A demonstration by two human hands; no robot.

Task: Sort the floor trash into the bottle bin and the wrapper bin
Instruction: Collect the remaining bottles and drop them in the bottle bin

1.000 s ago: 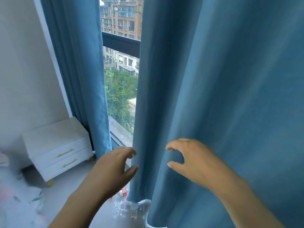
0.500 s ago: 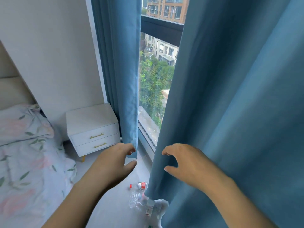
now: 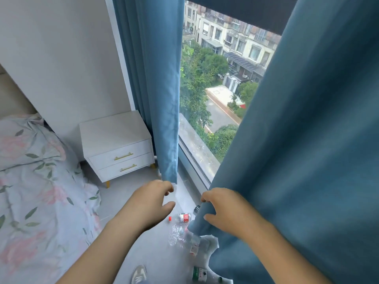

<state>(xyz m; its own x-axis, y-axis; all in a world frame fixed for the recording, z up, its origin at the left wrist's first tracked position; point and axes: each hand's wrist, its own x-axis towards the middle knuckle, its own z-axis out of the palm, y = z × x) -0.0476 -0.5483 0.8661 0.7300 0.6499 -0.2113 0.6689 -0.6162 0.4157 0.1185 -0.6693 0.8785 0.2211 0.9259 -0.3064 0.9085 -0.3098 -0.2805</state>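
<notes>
Trash lies on the pale floor below the window: a clear bottle with a red label, a loose red cap, a crushed clear bottle, a bottle with a white and red label and a green-labelled bottle. A small dark item peeks out by the right curtain. My right hand grips that curtain's edge just above the trash. My left hand hovers with loosely curled fingers, holding nothing, just under the hem of the left curtain. No bin is in view.
A white two-drawer nightstand stands left of the window. A bed with floral bedding fills the left side. The window sill runs behind the curtains. A shoe shows at the bottom edge.
The view has tilted down and more floor and trash show. My right hand has closed on the right curtain's edge and drawn it aside. My left hand stays loosely curled.
</notes>
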